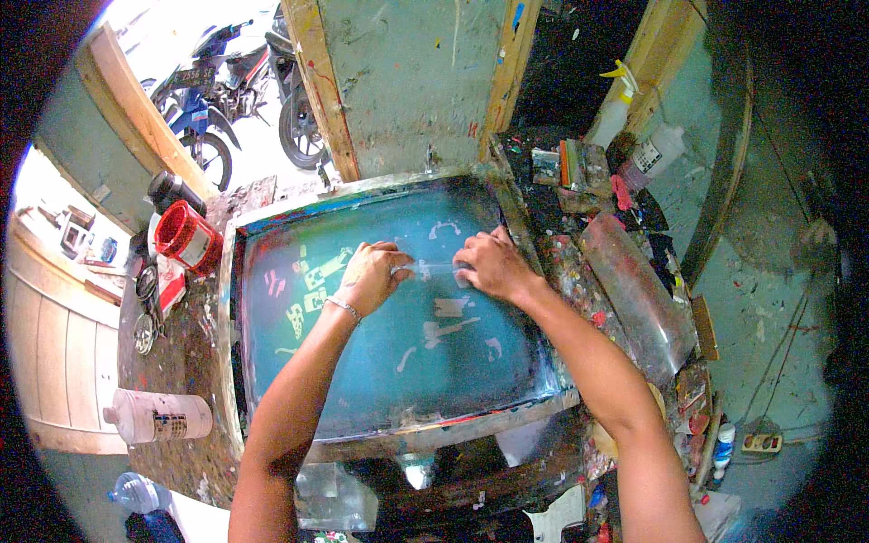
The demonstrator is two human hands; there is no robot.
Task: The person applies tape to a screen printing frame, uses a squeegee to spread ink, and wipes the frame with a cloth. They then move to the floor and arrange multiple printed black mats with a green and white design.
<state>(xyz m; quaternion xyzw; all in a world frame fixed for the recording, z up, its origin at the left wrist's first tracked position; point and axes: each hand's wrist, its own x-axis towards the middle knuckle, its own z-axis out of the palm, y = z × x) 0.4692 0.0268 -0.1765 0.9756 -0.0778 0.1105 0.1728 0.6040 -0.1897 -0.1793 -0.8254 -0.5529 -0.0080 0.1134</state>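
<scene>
A screen printing frame (398,437) lies before me, its blue-green mesh (362,389) marked with pale cut-out shapes. Over the mesh, a short strip of clear tape (433,269) is stretched between my two hands. My left hand (367,277), with a bracelet at the wrist, pinches one end near the middle of the screen. Closed fingers of my right hand (494,263) grip the other end, close to the frame's right side. Whether the strip touches the mesh I cannot tell.
Left of the frame are a red tub (187,237) and a pinkish-white bottle (163,416) on its side. Along the right stand a curved clear plastic sheet (638,294), a spray bottle (615,113) and a white jug (656,154). Motorcycles (204,113) show through the doorway.
</scene>
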